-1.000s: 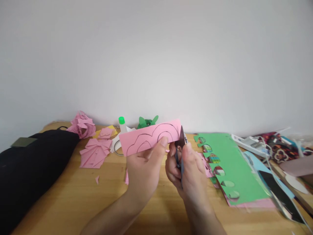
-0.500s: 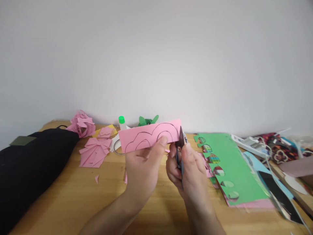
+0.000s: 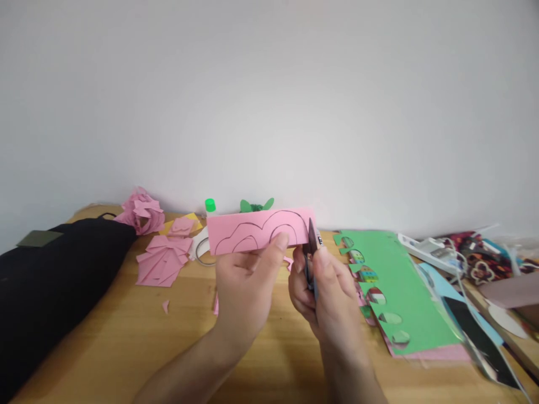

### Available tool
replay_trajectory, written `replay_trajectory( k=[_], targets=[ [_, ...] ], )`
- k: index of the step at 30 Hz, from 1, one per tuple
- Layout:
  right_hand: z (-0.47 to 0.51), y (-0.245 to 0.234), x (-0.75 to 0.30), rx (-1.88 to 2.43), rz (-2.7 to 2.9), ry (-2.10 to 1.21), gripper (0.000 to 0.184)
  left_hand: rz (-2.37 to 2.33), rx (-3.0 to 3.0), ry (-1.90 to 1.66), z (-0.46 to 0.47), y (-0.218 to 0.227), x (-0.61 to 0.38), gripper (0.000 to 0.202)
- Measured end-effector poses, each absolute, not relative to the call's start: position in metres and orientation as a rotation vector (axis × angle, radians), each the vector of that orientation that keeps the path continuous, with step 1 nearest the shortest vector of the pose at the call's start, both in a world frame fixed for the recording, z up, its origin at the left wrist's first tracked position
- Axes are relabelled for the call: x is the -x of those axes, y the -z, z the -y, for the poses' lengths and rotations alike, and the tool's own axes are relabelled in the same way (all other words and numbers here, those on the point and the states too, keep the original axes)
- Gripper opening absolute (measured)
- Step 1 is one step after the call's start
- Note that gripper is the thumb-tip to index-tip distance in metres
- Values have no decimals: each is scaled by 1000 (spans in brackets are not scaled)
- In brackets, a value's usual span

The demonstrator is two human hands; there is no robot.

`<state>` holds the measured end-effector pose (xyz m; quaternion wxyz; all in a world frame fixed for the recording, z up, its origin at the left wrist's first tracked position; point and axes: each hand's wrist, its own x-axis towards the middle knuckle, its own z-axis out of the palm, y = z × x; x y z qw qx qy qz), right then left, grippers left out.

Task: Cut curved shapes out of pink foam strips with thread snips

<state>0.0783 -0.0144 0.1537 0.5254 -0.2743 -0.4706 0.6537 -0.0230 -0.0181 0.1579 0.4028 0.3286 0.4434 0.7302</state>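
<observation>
My left hand (image 3: 252, 286) pinches a strip of pink paper (image 3: 240, 229) by its lower edge, thumb in front. Dark curved outlines, one set within another, are drawn on the strip. My right hand (image 3: 330, 297) is closed round a pair of scissors (image 3: 312, 238) with dark blades pointing up. The blades are at the strip's right end, close to the drawn line, and one blade lies in front of the paper. The scissor handles are mostly hidden by my fingers.
Pink cut pieces (image 3: 163, 261) and a crumpled pink paper bundle (image 3: 141, 212) lie left. A green-capped glue stick (image 3: 210, 205) and a green paper shape (image 3: 256, 206) stand behind. Green sheets (image 3: 404, 292) lie right, near a white power strip (image 3: 427, 249). A black bag (image 3: 63, 280) fills the left.
The strip has tilted closer to level, its left end rising slightly and its right end dropping a little. The scissors now overlap the paper's right end instead of standing at its edge.
</observation>
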Motion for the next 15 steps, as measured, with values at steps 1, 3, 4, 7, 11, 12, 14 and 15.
replay_trajectory(
  k=[1, 3, 4, 7, 11, 12, 14, 15],
  targets=[
    [14, -154, -79, 664, 1130, -1563, 37, -1121, -821, -1843, 18, -158, 23, 14],
    [14, -154, -80, 671, 1141, -1567, 38, -1122, -810, -1833, 18, -157, 24, 26],
    [13, -154, -80, 672, 1145, -1570, 38, -1123, -809, -1823, 18, -157, 25, 32],
    [12, -154, -82, 687, 1147, -1574, 39, -1137, -817, -1800, 18, -158, 26, 40],
    [11, -154, -83, 710, 1173, -1582, 39, -1136, -827, -1791, 18, -159, 26, 40],
    [11, -154, -84, 713, 1177, -1580, 39, -1127, -828, -1795, 18, -159, 26, 38],
    [10, -154, -84, 715, 1179, -1574, 39, -1115, -829, -1808, 17, -159, 26, 34],
    [11, -154, -84, 717, 1178, -1572, 39, -1112, -829, -1811, 17, -159, 26, 33]
  ],
)
